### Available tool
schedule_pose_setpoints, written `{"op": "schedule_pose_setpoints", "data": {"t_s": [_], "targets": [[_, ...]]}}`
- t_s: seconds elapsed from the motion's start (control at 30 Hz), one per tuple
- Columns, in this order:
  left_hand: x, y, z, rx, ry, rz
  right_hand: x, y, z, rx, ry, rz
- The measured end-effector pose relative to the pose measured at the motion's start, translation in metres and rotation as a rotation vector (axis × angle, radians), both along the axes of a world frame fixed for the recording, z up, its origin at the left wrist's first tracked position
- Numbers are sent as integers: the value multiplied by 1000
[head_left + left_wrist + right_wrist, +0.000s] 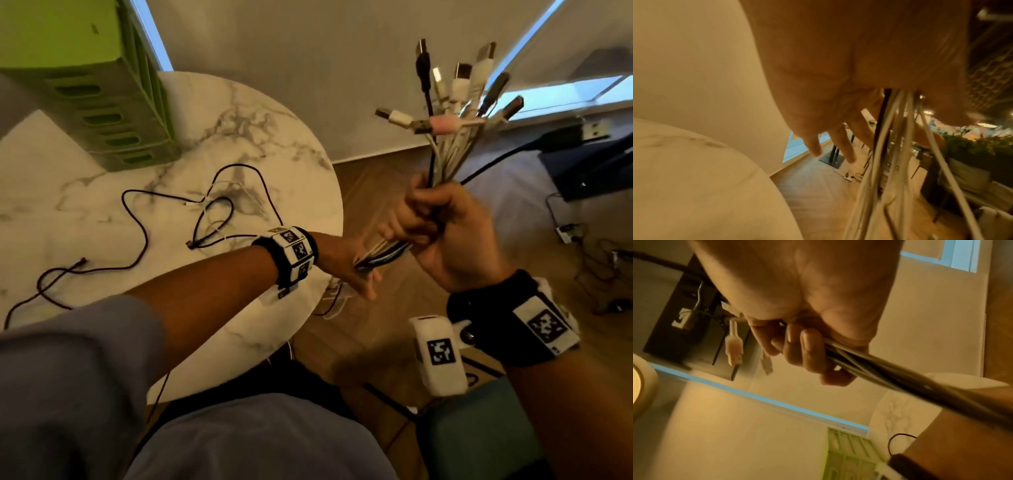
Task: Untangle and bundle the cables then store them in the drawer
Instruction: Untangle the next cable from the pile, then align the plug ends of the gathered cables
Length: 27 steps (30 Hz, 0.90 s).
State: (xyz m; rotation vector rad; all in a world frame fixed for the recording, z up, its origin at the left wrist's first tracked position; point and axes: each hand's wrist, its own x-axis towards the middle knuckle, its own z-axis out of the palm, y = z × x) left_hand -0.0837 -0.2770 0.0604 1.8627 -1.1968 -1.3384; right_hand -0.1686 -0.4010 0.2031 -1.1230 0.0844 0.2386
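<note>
- Head view: the right hand [445, 226] is fisted round a bunch of mostly white and black USB cables [452, 150], held up beyond the edge of the round white marble bench [102, 205], with the plugs fanned out above the fist. The left hand [346, 267] meets the same bunch lower down (its fingers are mostly hidden here). A thin black loose cable [137, 233] sprawls across the bench, and a green plastic drawer tower [102, 96] stands at the far left of it.
- Left wrist view: the fingers [840, 146] of the left hand are nearly straight, and the cable strands [885, 146] run down beside them; I cannot tell whether the thumb clamps them.
- Right wrist view: the fingers [807, 350] of the right hand are curled tight round the bunch [869, 369].
</note>
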Motion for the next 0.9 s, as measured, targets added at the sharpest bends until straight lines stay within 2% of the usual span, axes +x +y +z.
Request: {"op": "schedule_pose_setpoints", "data": {"t_s": [0.1,0.17,0.2,0.33,0.37,0.43,0.5,0.57,0.63,0.7,0.77,0.9], "targets": [[29,-11,-19,-205,-358,405,0,-13,8,-174,-21,-34],[39,-15,-19,-163,-399,610,5,-19,6,-329,-28,-134],[39,-17,-17,-112,-384,606,9,-21,4,-374,-17,-185],[28,-11,-23,73,-128,156,35,-36,-1,-350,134,-312],[26,-5,-25,87,-64,104,40,-41,-2,-377,178,-313],[27,11,-12,41,104,195,48,-45,-6,-418,260,-256],[31,24,13,-141,298,391,50,-46,-15,-476,296,-112],[33,33,38,-333,404,525,48,-35,-21,-645,254,115],[29,38,61,-448,465,573,48,-17,-21,-840,173,289],[27,43,65,-474,444,641,52,10,-21,-971,53,369],[27,54,63,-470,325,777,56,35,-23,-1070,-39,443],[25,91,74,-518,168,997,64,72,-40,-1036,-124,477]]}}
